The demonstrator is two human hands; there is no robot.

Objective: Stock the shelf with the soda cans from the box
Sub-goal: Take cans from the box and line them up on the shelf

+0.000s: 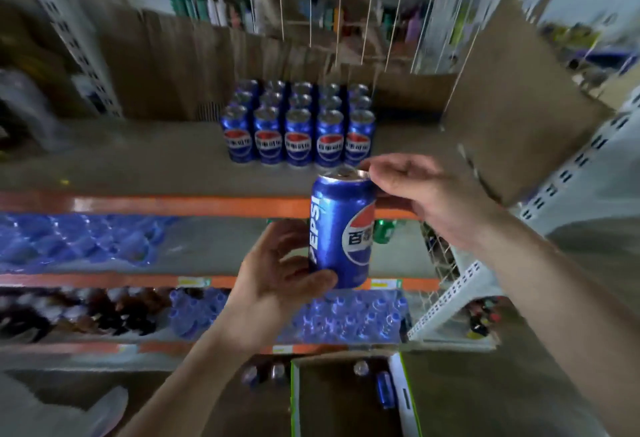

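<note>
Box [346, 398] at bottom centre holds few cans. Left hand [277, 274] cups the soda can [341, 229] base; right hand [419, 194] pinches its rim. Placement pending: set it beside stocked cans [299, 125] on shelf [138, 163].

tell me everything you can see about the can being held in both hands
The held can is a blue metallic soda can with white PEPSI lettering running up its side, a red, white and blue globe logo with Chinese characters, and a silver top rim. It is upright, tilted slightly, in the air in front of the orange shelf edge, not yet on the shelf. The left hand cups its lower side and base; the right hand pinches its top rim. It looks undented and unopened, though the top is blurred.
</note>
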